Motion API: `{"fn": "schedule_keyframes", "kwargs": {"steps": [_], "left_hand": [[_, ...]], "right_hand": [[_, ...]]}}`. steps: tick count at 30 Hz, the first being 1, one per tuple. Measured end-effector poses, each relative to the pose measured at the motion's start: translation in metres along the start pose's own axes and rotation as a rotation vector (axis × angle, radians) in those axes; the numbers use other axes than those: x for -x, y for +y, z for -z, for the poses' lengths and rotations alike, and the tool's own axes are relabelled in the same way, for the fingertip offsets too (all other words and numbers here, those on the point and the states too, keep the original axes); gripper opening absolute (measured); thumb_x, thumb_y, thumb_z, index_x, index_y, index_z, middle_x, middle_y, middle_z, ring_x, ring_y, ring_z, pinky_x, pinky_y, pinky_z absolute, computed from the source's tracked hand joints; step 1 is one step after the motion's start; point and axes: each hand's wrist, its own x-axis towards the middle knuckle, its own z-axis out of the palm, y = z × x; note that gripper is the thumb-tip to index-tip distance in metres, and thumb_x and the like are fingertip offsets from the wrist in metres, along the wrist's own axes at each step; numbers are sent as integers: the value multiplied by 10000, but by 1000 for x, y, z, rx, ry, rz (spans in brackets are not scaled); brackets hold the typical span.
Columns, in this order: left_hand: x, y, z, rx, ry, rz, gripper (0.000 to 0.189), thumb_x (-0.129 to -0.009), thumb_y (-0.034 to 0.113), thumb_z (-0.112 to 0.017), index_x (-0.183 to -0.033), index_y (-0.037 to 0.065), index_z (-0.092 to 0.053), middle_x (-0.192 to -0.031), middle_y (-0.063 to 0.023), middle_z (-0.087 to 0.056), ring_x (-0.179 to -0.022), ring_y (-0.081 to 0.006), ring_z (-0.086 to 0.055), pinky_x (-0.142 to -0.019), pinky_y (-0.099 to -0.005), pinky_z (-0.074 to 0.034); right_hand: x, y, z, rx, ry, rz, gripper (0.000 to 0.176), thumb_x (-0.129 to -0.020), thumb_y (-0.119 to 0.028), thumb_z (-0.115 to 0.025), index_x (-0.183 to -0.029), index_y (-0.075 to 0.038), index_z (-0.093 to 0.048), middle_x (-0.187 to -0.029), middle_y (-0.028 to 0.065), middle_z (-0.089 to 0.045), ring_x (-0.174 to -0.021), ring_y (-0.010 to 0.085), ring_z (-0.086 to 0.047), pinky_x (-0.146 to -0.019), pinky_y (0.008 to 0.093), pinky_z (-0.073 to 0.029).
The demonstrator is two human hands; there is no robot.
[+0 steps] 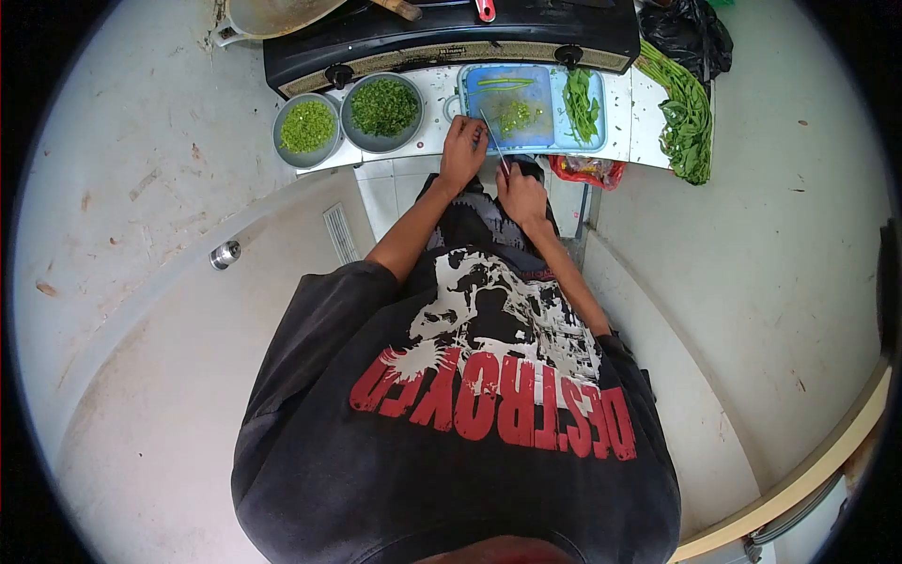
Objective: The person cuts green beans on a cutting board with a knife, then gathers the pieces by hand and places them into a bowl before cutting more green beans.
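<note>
My right hand (522, 195) is wrapped round the handle of a knife (492, 133), its thin blade slanting up and left over the blue cutting board (519, 77). At the board's near left edge my left hand (464, 150) has its fingers curled close to the blade; what they hold, if anything, is hidden. Chopped green stems (520, 116) lie in the middle of the board, right of the blade. A few long green stems (505, 82) rest towards its far side. Leafy greens (582, 103) lie on the board's light blue right part.
Left of the board stand a bowl of dark chopped greens (382, 106) and a bowl of pale chopped stems (307, 127). A gas stove (451, 54) runs behind them. Long leafy vegetables (686, 122) hang over the counter's right end, near a black plastic bag (688, 38).
</note>
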Motion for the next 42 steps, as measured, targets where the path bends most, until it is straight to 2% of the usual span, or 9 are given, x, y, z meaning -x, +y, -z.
{"fn": "schedule_keyframes", "kwargs": {"steps": [8, 11, 14, 23, 32, 42], "left_hand": [[0, -1, 3, 1, -24, -4, 132, -892, -29, -667, -1024, -25, -676, -987, -140, -589, -812, -256, -681, -757, -364, -569], [-1, 1, 4, 6, -21, -9, 127, -894, -25, -669, -1021, -26, -676, -985, -142, -592, -808, -255, -679, -760, -365, -567], [-3, 3, 3, 2, -18, -6, 116, -896, -18, -671, -1012, -30, -675, -974, -142, -594, -801, -255, -676, -760, -369, -564], [-3, 2, 3, -12, -24, 14, 97, -899, -11, -665, -993, -32, -676, -951, -148, -597, -788, -271, -672, -748, -374, -558], [-3, 4, 5, -3, -37, -1, 101, -907, -15, -647, -1004, -35, -663, -964, -149, -594, -803, -274, -673, -750, -377, -556], [-4, 7, 2, -30, 14, 22, 96, -908, -16, -650, -1002, -35, -658, -948, -152, -605, -786, -280, -675, -737, -382, -558]], "right_hand": [[-26, -20, 1, -58, 8, -77, 448, -1025, -430, -511, -1025, -6, -655, -788, 314, -688, -770, 514, -691, -727, 613, -553], [-22, -21, 6, -64, 10, -113, 447, -1025, -411, -523, -1033, 21, -638, -802, 316, -694, -780, 512, -697, -724, 592, -562], [-14, -17, 7, -75, -1, -26, 443, -1022, -411, -531, -1042, 19, -636, -775, 313, -688, -760, 510, -694, -701, 593, -562], [-4, -9, -3, -90, 23, 15, 426, -1023, -406, -535, -1034, 7, -643, -720, 301, -678, -691, 510, -684, -670, 598, -561], [-20, -13, -4, -53, -13, 8, 417, -1019, -401, -538, -1014, 2, -648, -792, 302, -695, -767, 495, -701, -705, 578, -571], [-19, -10, -4, -3, 5, 16, 398, -1014, -386, -547, -1007, 3, -633, -769, 295, -694, -746, 482, -706, -697, 577, -572]]}}
